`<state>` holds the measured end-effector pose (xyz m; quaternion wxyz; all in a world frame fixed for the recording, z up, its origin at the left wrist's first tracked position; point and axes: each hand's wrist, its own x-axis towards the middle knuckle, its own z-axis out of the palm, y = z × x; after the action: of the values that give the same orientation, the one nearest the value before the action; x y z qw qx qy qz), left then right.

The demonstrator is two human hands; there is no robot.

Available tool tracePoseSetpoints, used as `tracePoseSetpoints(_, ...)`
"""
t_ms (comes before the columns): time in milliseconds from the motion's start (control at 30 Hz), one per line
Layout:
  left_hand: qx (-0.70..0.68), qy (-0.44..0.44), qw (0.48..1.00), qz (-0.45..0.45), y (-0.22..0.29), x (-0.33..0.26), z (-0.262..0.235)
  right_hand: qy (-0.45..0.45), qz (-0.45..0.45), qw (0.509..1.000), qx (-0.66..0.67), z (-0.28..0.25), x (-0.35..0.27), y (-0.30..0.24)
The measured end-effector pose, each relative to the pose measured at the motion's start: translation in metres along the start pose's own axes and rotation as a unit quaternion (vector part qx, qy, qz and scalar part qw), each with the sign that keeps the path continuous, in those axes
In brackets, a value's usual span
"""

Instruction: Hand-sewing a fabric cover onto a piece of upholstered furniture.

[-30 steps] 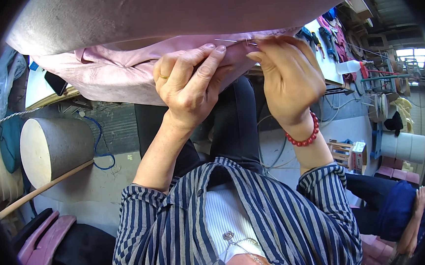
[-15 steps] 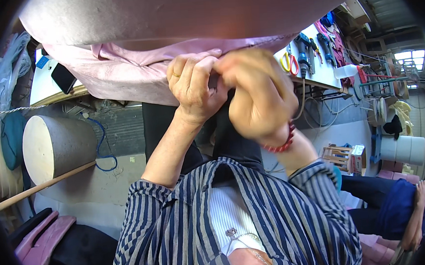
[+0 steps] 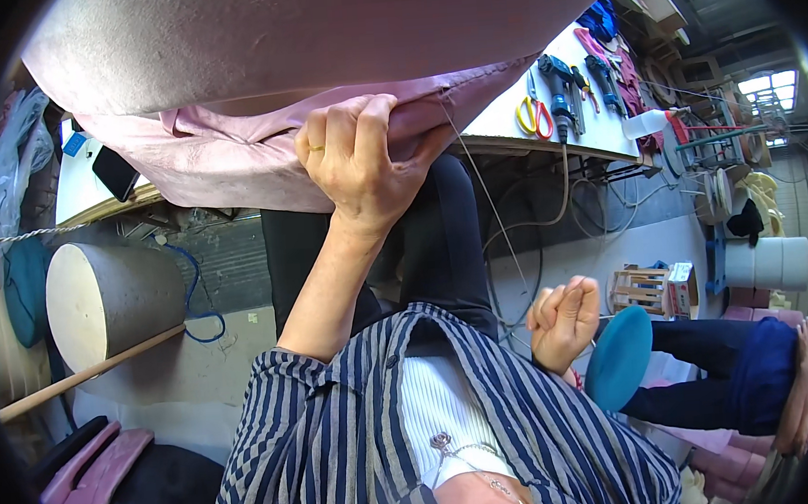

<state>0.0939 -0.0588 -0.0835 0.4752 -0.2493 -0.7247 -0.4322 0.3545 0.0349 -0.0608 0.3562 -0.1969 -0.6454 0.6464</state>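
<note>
A large pink upholstered piece (image 3: pixel 314 43) fills the top of the view, with loose pink fabric (image 3: pixel 220 162) hanging below its edge. My left hand (image 3: pixel 355 157), a ring on one finger, is closed on a fold of that fabric. From the fabric to the right of it, a pale thread (image 3: pixel 492 204) runs taut, down and to the right. It leads to my right hand (image 3: pixel 566 320), which is drawn back near my right side with its fingers pinched together. Whether a needle is in that pinch is too small to tell.
Scissors with red and yellow handles (image 3: pixel 535 116), power drills (image 3: pixel 557 91) and a white bottle (image 3: pixel 645 124) lie on the white table at right. At left are a dark tablet (image 3: pixel 115 172) and a large pale cylinder (image 3: pixel 117 295). Another person (image 3: pixel 768 367) is at lower right.
My right hand has moved from beside my left hand down and to the right, drawing the thread out long. My left hand stays at the fabric. The view has shifted slightly.
</note>
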Motion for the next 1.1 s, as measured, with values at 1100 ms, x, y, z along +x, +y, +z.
tracePoseSetpoints(1100,-0.068,-0.006,0.998,0.013,-0.007,0.001,-0.007,-0.178,-0.532,0.743,-0.366,0.109,0.179,-0.022)
